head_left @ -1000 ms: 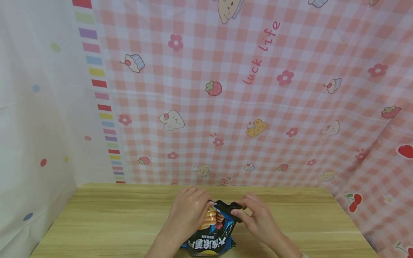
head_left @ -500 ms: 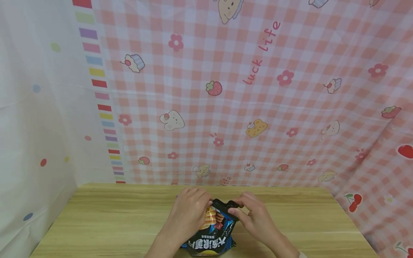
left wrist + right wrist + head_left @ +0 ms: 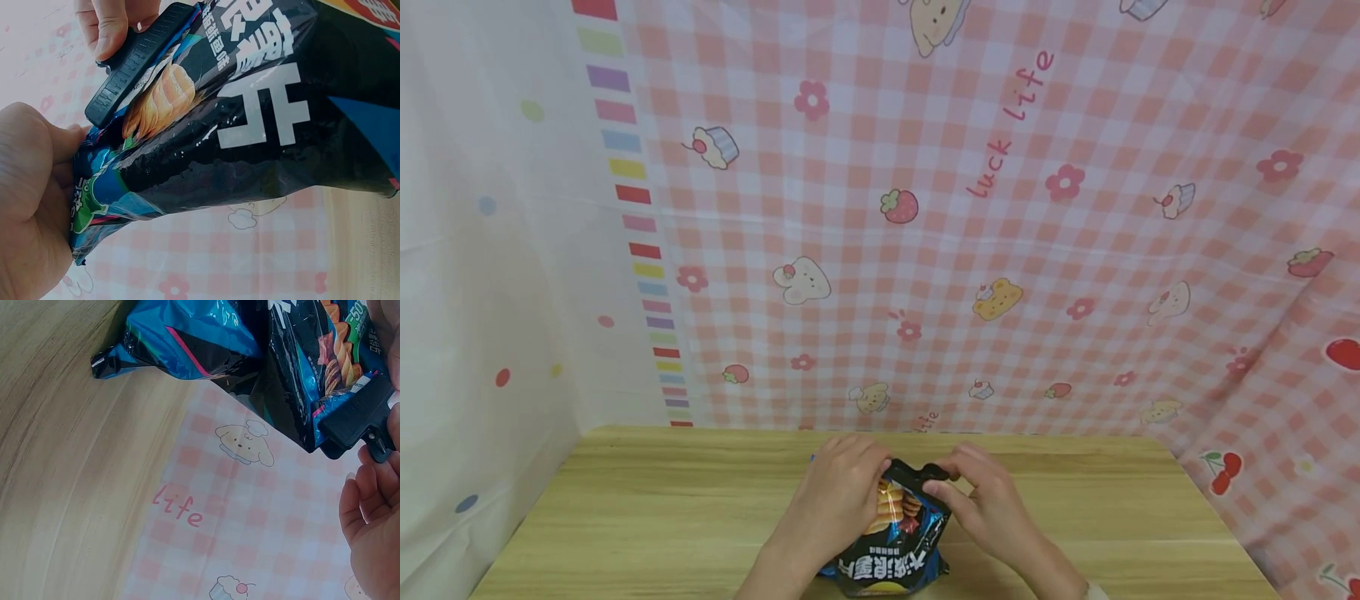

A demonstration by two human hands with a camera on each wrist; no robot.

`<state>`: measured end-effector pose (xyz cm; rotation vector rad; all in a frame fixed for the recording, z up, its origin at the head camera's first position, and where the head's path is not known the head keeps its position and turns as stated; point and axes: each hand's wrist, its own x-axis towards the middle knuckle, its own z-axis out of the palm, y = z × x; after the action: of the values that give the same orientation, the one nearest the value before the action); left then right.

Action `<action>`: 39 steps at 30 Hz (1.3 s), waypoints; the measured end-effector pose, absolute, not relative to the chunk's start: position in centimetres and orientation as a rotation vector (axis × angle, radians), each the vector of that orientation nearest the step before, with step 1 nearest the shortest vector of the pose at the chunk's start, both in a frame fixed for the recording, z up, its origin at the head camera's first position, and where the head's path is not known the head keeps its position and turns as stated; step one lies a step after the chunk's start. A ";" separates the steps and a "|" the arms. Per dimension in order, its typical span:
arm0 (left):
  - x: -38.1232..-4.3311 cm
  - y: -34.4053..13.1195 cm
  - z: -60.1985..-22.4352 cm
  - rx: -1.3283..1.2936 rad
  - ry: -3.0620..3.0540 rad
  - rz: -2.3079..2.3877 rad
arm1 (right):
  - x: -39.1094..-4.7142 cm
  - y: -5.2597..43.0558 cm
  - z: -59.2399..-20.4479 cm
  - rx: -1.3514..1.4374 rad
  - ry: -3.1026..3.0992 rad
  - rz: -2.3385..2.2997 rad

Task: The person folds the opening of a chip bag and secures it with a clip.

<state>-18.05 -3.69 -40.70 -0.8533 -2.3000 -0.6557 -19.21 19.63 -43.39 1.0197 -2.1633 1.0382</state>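
A black and blue potato chip bag (image 3: 887, 557) stands on the table, with its top edge away from me. My left hand (image 3: 837, 504) grips that top edge at its left end; in the left wrist view the thumb side of the hand (image 3: 28, 194) presses against the gathered corner. Along the rest of the edge lies a black bag clip (image 3: 912, 475). My right hand (image 3: 992, 500) pinches the clip's handle between thumb and fingers. Up close in the right wrist view, the clip (image 3: 357, 419) sits across the bag's corner. Some left fingers are hidden behind the bag.
The wooden table (image 3: 1112, 508) stretches out on both sides of the bag. A pink checked cloth (image 3: 850, 333) hangs behind its far edge, and a white dotted cloth (image 3: 490, 292) hangs at the left.
My right hand and the clip have shifted a little to the left and away from me, toward my left hand. The left hand and the bag have hardly moved.
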 end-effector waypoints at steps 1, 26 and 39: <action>-18.0 -3.7 -40.7 -0.849 -2.305 -0.663 | -19.2 19.6 -43.4 1.014 -2.169 1.041; -17.4 -4.5 -39.9 -0.613 -2.245 -1.568 | -19.4 19.1 -43.1 0.932 -2.270 1.086; -18.5 -6.4 -40.0 -0.485 -2.275 -1.420 | -19.5 19.4 -43.1 0.805 -2.389 1.127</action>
<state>-18.50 -6.44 -39.99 -0.4850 -2.2755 -1.4196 -19.46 19.42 -43.07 0.8051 -2.3893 1.1269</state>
